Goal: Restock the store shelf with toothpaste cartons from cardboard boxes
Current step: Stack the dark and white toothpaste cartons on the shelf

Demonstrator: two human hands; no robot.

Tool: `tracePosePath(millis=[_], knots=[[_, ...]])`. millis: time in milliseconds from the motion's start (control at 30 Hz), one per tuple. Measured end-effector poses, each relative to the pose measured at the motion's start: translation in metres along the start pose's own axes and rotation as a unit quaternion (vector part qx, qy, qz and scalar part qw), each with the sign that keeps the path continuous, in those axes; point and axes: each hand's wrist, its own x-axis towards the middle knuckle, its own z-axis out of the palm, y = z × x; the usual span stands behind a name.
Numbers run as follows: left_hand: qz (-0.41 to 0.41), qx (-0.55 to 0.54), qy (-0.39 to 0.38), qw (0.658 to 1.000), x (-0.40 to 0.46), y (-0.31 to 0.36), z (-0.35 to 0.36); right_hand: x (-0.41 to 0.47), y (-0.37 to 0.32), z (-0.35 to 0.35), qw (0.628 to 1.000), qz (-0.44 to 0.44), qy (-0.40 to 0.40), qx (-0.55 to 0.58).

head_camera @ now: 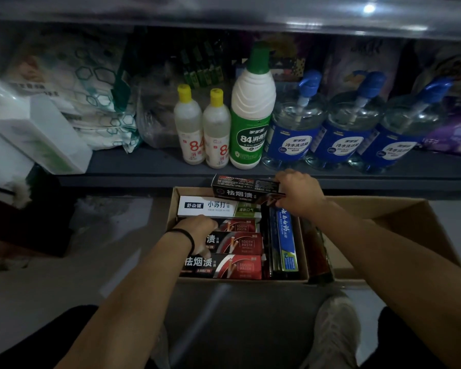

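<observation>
Right hand (298, 191) grips black carton (246, 188) – left hand (200, 233) fingers curled round red carton (236, 243) in box (172, 209)

Your left hand (200, 233) covers the left ends of two black-and-red toothpaste cartons (236, 242), so you can't see its fingertips. Your right hand (298, 191) hides one end of the black carton (246, 188). Packets at the dark shelf back (200, 67) blur beyond reading.

Dim, top-edge glare, blurred, bowed edges.
</observation>
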Motion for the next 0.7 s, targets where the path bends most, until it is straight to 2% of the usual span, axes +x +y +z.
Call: tracePosePath(millis=[233, 700], knots=[[0.000, -0.014, 0.030, 0.999, -0.005, 0.004, -0.002, -0.005, 0.000, -0.005, 1.000, -0.008, 0.011, 0.006], [-0.007, 0.014, 0.020, 1.000, -0.009, 0.005, -0.011, -0.008, 0.004, -0.016, 1.000, -0.006, 0.010, 0.006]])
